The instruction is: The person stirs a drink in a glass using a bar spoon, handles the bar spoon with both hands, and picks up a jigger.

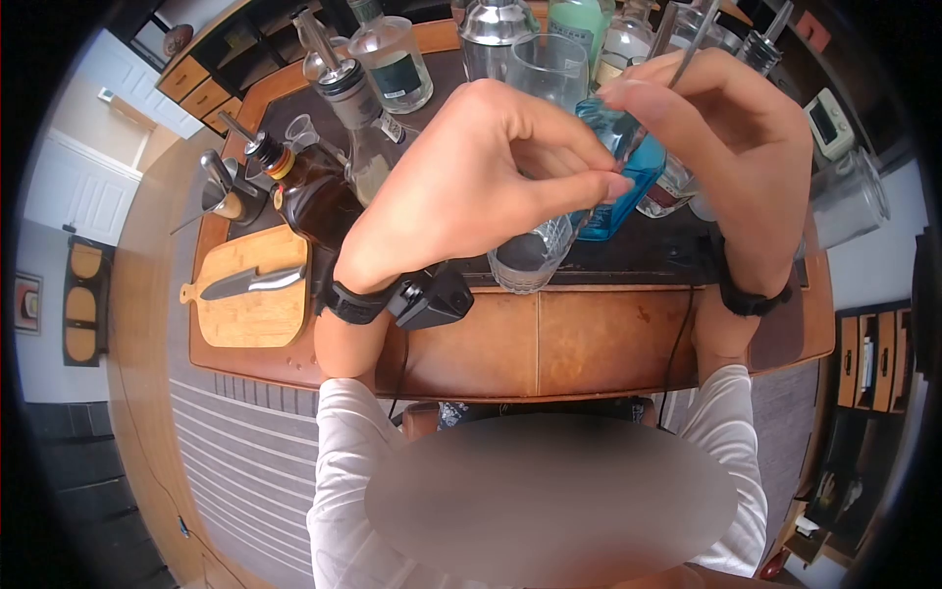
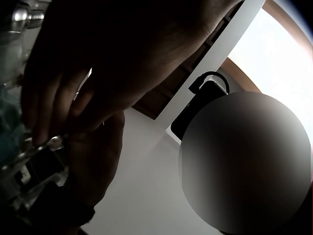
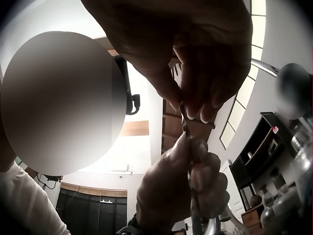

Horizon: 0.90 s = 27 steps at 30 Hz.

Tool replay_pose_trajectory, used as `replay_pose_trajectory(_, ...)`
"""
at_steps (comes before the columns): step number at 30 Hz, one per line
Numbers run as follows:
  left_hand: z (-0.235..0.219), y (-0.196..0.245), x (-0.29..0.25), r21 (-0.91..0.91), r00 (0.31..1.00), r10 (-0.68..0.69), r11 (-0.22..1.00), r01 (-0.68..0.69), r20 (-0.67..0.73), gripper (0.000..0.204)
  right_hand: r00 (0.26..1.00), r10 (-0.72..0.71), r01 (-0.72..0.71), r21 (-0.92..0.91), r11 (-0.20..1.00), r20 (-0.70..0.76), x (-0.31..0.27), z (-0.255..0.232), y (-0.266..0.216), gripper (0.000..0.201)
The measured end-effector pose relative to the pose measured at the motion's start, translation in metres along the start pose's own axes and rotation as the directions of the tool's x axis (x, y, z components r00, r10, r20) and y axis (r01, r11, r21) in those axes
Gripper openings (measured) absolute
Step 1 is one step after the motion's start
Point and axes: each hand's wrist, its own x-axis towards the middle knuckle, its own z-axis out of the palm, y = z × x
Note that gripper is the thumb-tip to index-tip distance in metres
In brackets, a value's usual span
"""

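Both hands meet over the front of the bar table. The fingertips and thumb of my left hand (image 1: 461,187) pinch a thin metal bar spoon (image 1: 696,47) low on its stem. My right hand (image 1: 741,137) pinches the same stem higher up, and its top end sticks out above that hand. A twist in the bar spoon (image 3: 185,120) shows between the two hands in the right wrist view. Below the left hand stands a cut-glass tumbler (image 1: 530,263). A blue glass bottle (image 1: 643,177) is partly hidden behind the fingers. The spoon's lower end is hidden.
Behind the hands stand a metal shaker (image 1: 496,37), a tall glass (image 1: 549,64) and several bottles. A dark brown bottle (image 1: 319,196) with a pourer is at left, near a wooden cutting board (image 1: 255,319) bearing a knife (image 1: 231,285). A glass jar (image 1: 849,201) stands at right.
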Motion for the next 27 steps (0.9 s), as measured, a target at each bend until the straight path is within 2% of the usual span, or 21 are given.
replay_pose_trajectory(2, 0.001, -0.004, 0.0, -0.087, 0.999, 0.029, 0.996, -0.027, 0.019, 0.012, 0.999, 0.033, -0.033, 0.0, 0.999, 0.01, 0.001, -0.001, 0.0, 0.008)
replay_pose_trajectory(6, -0.005, -0.002, -0.002, -0.054, 0.998, 0.028, 0.998, -0.024, 0.064, 0.012, 0.999, 0.028, -0.031, 0.103, 0.994, 0.03, 0.002, 0.004, 0.01, 0.012)
replay_pose_trajectory(8, -0.009, -0.006, -0.001, 0.08, 0.989, 0.053, 0.995, -0.064, 0.136, 0.013, 0.999, 0.026, -0.031, 0.126, 0.991, 0.044, 0.002, 0.007, 0.013, 0.013)
replay_pose_trajectory(9, -0.01, -0.008, -0.001, 0.08, 0.989, 0.052, 0.995, -0.064, 0.135, 0.013, 0.998, 0.033, -0.042, 0.155, 0.987, 0.057, 0.003, 0.009, 0.014, 0.014)
replay_pose_trajectory(11, -0.013, -0.009, -0.001, 0.181, 0.986, 0.0, 0.983, -0.03, 0.166, 0.015, 0.997, 0.041, -0.053, 0.184, 0.982, 0.071, 0.004, 0.014, 0.014, 0.015)
replay_pose_trajectory(13, -0.015, -0.012, -0.002, 0.171, 0.99, 0.022, 0.984, -0.045, 0.139, 0.014, 0.99, -0.021, -0.011, 0.222, 0.975, 0.141, 0.005, 0.017, 0.013, 0.015)
replay_pose_trajectory(15, -0.018, -0.014, -0.002, 0.161, 0.993, 0.042, 0.985, -0.06, 0.113, 0.014, 0.99, -0.024, -0.01, 0.243, 0.97, 0.138, 0.005, 0.021, 0.009, 0.014)
replay_pose_trajectory(17, -0.021, -0.014, -0.001, 0.206, 0.998, -0.008, 0.978, -0.004, 0.057, 0.015, 0.99, -0.027, -0.009, 0.263, 0.965, 0.135, 0.006, 0.021, 0.012, 0.013)
replay_pose_trajectory(19, -0.019, -0.019, 0.003, 0.158, 0.999, 0.044, 0.986, -0.046, 0.012, 0.019, 0.968, -0.206, 0.17, 0.226, 0.959, 0.147, 0.009, 0.02, 0.022, 0.012)
replay_pose_trajectory(20, -0.018, -0.021, 0.004, 0.112, 0.995, 0.095, 0.99, -0.09, -0.036, 0.024, 0.968, -0.206, 0.17, 0.226, 0.959, 0.147, 0.008, 0.02, 0.021, 0.012)
replay_pose_trajectory(23, -0.017, -0.019, 0.006, 0.119, 0.997, 0.075, 0.99, -0.07, -0.035, 0.019, 0.979, -0.181, 0.17, 0.123, 0.978, 0.09, 0.005, 0.02, 0.016, 0.012)
replay_pose_trajectory(25, -0.014, -0.012, 0.007, 0.119, 0.996, 0.069, 0.991, -0.062, -0.053, 0.018, 0.989, -0.143, 0.144, -0.018, 0.989, 0.025, 0.003, 0.019, 0.01, 0.012)
replay_pose_trajectory(26, -0.012, -0.01, 0.007, 0.119, 0.995, 0.063, 0.991, -0.054, -0.071, 0.016, 0.989, -0.143, 0.143, -0.018, 0.99, 0.025, 0.0, 0.019, 0.006, 0.012)
replay_pose_trajectory(27, -0.01, -0.01, 0.007, 0.118, 0.995, 0.063, 0.991, -0.054, -0.071, 0.016, 0.995, -0.094, 0.093, -0.049, 0.994, -0.019, -0.003, 0.02, 0.001, 0.013)
